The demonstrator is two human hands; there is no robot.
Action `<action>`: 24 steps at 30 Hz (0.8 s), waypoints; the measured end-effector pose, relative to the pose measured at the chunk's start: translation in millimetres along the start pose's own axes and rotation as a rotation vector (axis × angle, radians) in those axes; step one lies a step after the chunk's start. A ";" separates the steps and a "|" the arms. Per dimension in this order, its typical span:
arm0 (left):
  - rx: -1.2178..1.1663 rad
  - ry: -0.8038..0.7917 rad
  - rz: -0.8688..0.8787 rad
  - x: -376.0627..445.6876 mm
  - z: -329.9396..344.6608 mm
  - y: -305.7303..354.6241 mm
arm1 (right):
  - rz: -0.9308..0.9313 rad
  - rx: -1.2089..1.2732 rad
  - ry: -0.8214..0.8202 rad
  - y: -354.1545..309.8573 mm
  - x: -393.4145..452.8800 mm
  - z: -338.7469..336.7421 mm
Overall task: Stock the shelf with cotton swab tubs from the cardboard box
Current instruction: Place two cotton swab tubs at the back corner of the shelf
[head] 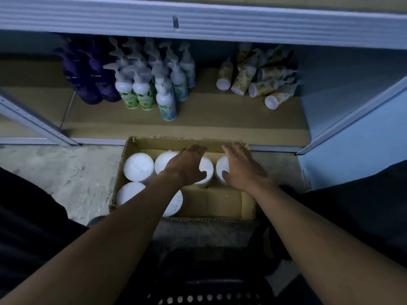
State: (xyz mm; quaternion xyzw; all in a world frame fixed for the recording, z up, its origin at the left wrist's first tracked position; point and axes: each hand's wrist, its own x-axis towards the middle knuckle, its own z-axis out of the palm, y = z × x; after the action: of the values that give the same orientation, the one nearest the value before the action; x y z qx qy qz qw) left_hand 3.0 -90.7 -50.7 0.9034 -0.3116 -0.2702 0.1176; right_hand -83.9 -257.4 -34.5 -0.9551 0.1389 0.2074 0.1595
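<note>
An open cardboard box (222, 204) sits on the floor in front of the bottom shelf (220, 119). Several white round cotton swab tubs stand in it. One tub (138, 166) is at the back left. My left hand (187, 165) reaches over a tub (207, 170) in the back row, fingers spread above it and thumb at its near side. My right hand (241, 167) hovers over the back right tub (222, 167), fingers straight, thumb by its rim. Neither hand clearly grips a tub.
On the shelf stand dark purple bottles (86, 78), white pump bottles with green labels (152, 84), and several yellow-labelled bottles lying on their sides (259, 80). A metal shelf upright (37, 122) slants at left. Bare concrete floor (66, 170) lies left of the box.
</note>
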 end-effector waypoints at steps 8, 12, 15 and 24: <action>0.213 -0.085 0.010 19.3 25.8 -12.0 | 0.000 -0.040 -0.066 6.3 25.8 32.3; 0.293 -0.122 -0.006 20.3 38.6 -13.7 | 0.016 -0.058 -0.093 14.5 32.5 42.6; 0.323 -0.120 -0.005 21.5 42.6 -10.0 | 0.028 -0.038 -0.110 16.4 35.0 44.3; 0.313 -0.069 -0.012 19.6 38.3 -2.1 | 0.038 -0.064 -0.081 10.6 30.5 35.4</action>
State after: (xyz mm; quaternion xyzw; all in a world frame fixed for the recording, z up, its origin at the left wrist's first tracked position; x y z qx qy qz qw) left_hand -4.5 -103.1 -91.3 0.9027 -0.3482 -0.2501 -0.0371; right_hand -73.2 -260.3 -81.1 -0.9477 0.1438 0.2533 0.1305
